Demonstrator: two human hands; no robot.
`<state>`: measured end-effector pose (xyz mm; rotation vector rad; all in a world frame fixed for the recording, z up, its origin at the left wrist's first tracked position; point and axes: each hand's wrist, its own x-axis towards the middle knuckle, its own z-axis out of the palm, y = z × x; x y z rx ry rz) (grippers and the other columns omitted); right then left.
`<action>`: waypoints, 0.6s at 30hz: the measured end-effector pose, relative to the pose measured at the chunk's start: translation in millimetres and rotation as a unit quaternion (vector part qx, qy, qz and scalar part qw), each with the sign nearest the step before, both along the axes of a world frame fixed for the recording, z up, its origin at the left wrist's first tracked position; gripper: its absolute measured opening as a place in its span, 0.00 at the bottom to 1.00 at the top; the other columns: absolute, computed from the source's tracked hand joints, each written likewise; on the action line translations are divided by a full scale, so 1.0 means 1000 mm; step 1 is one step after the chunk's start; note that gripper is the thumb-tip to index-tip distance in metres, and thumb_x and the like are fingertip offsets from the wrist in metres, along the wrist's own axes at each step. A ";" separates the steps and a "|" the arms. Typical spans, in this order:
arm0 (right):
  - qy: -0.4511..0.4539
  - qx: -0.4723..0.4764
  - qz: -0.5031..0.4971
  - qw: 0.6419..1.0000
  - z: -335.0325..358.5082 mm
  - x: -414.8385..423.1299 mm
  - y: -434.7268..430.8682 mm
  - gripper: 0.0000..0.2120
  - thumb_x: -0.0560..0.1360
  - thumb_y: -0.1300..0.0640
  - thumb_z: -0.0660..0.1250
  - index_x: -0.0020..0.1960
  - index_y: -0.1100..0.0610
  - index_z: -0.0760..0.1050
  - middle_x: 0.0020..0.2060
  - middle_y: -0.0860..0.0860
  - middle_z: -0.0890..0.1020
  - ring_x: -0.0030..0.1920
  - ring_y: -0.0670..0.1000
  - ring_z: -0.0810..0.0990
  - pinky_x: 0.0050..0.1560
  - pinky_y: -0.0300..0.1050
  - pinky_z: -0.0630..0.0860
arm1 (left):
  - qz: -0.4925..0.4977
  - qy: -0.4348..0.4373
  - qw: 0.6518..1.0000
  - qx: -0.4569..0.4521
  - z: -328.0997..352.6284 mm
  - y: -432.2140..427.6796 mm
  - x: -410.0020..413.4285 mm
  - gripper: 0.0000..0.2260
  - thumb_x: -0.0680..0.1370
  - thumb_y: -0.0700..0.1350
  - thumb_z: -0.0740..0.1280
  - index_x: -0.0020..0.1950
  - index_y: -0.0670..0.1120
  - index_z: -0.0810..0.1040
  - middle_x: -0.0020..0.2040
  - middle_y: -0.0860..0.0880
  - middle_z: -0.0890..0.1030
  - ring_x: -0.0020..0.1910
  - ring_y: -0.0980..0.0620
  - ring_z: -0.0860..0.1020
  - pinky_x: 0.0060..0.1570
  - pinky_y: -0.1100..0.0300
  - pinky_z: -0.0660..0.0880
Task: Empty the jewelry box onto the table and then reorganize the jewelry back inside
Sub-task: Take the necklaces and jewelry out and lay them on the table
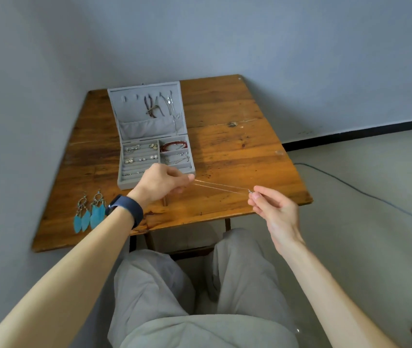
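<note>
A grey jewelry box (122, 169) stands open on the wooden table (237, 151), its lid upright with necklaces hanging inside. Rings and earrings sit in the left slots, and a red bracelet (173, 145) lies in the top right compartment. A thin silver chain (221, 187) is stretched above the table in front of the box. My left hand (161, 183) pinches one end at the box's front right corner. My right hand (272, 209) pinches the other end near the table's front edge. Two turquoise feather earrings (89, 213) lie on the table, left of my left wrist.
The table stands in a corner against grey walls. A cable (365, 194) runs across the floor to the right. My legs in grey trousers sit below the table's front edge.
</note>
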<state>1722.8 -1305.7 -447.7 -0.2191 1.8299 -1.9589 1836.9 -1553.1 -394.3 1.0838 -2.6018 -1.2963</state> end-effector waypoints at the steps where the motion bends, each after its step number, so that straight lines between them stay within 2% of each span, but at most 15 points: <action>1: -0.002 0.007 -0.002 1.000 -0.002 -0.001 0.003 0.10 0.76 0.62 0.72 0.56 0.55 0.82 0.47 0.51 0.87 0.49 0.49 0.86 0.49 0.40 0.80 | 0.013 0.022 1.000 0.017 0.000 0.001 -0.007 0.15 0.74 0.59 0.73 0.43 0.47 0.85 0.38 0.50 0.85 0.40 0.53 0.83 0.47 0.57 0.79; 3: -0.001 0.030 -0.005 1.000 -0.005 -0.006 0.008 0.09 0.76 0.61 0.72 0.55 0.55 0.83 0.45 0.50 0.87 0.48 0.49 0.86 0.49 0.42 0.81 | 0.023 0.053 0.998 0.030 0.000 0.004 -0.023 0.13 0.74 0.56 0.74 0.44 0.46 0.86 0.40 0.48 0.86 0.44 0.49 0.84 0.50 0.55 0.81; 5: -0.003 0.046 -0.015 0.999 -0.007 -0.012 0.012 0.07 0.75 0.61 0.73 0.53 0.55 0.83 0.42 0.51 0.87 0.47 0.50 0.86 0.50 0.45 0.81 | 0.037 0.102 0.988 0.113 0.004 0.010 -0.039 0.12 0.76 0.52 0.74 0.46 0.43 0.85 0.44 0.46 0.86 0.48 0.47 0.85 0.51 0.55 0.82; 8: 0.007 0.070 -0.023 0.997 -0.007 -0.021 0.020 0.04 0.75 0.60 0.73 0.49 0.54 0.84 0.40 0.50 0.87 0.44 0.50 0.86 0.50 0.48 0.82 | 0.069 0.164 0.920 0.349 0.012 0.016 -0.064 0.11 0.77 0.48 0.73 0.51 0.40 0.82 0.49 0.43 0.84 0.52 0.46 0.85 0.51 0.57 0.80; 11: 0.016 0.094 -0.032 0.995 -0.009 -0.030 0.028 0.03 0.75 0.58 0.73 0.47 0.52 0.84 0.39 0.48 0.87 0.43 0.48 0.86 0.51 0.51 0.82 | 0.059 0.166 0.887 0.427 0.014 0.022 -0.090 0.04 0.79 0.41 0.69 0.53 0.43 0.80 0.47 0.46 0.84 0.48 0.50 0.85 0.52 0.57 0.79; 13: 0.024 0.118 -0.041 0.992 -0.013 -0.039 0.034 0.03 0.75 0.56 0.72 0.46 0.51 0.84 0.38 0.47 0.87 0.42 0.46 0.86 0.52 0.52 0.82 | 0.046 0.162 0.883 0.439 0.014 0.028 -0.109 0.06 0.79 0.37 0.67 0.55 0.43 0.79 0.45 0.48 0.85 0.46 0.51 0.85 0.53 0.56 0.78; 15: 0.038 0.150 -0.052 0.987 -0.018 -0.049 0.041 0.03 0.76 0.55 0.72 0.45 0.50 0.84 0.37 0.44 0.86 0.41 0.45 0.86 0.53 0.51 0.81 | 0.017 0.143 0.901 0.409 0.012 0.033 -0.127 0.09 0.78 0.36 0.69 0.57 0.43 0.78 0.45 0.48 0.84 0.45 0.50 0.84 0.54 0.54 0.79; 18: 0.074 0.212 -0.076 0.971 -0.022 -0.066 0.050 0.03 0.76 0.50 0.71 0.44 0.45 0.82 0.37 0.39 0.85 0.42 0.42 0.84 0.50 0.43 0.79 | -0.039 0.063 0.974 0.214 0.009 0.037 -0.159 0.10 0.77 0.41 0.73 0.57 0.45 0.79 0.47 0.47 0.83 0.43 0.50 0.83 0.50 0.53 0.82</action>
